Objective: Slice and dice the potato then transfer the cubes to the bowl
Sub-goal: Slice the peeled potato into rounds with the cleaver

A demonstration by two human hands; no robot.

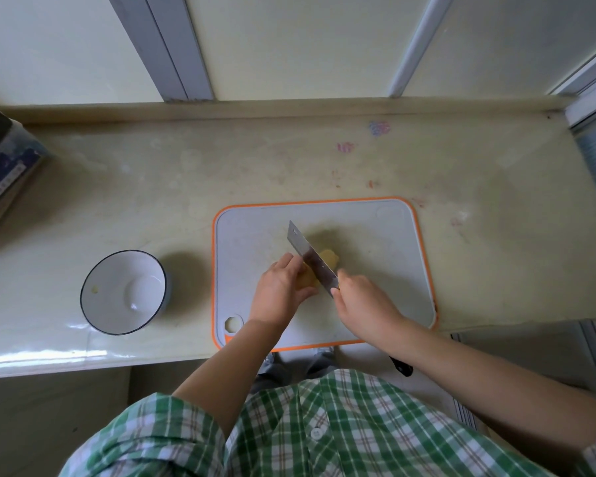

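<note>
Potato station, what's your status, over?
Left hand steadying potato; right hand gripping knife, blade on it. Bowl waiting left. Nothing blocking.

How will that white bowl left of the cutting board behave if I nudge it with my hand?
The bowl looks glazed and sits on a glossy countertop, so it would probably slide rather than tip. Its wide, rounded shape suggests stability. It appears nearly empty, so likely light, and possibly breakable if knocked off the near edge.

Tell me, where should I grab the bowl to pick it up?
Grip the bowl by its dark rim, reaching down from above. It sits upright and open on the counter, left of the cutting board, with no handle, so probably pinch the rim or cup both sides.
</note>
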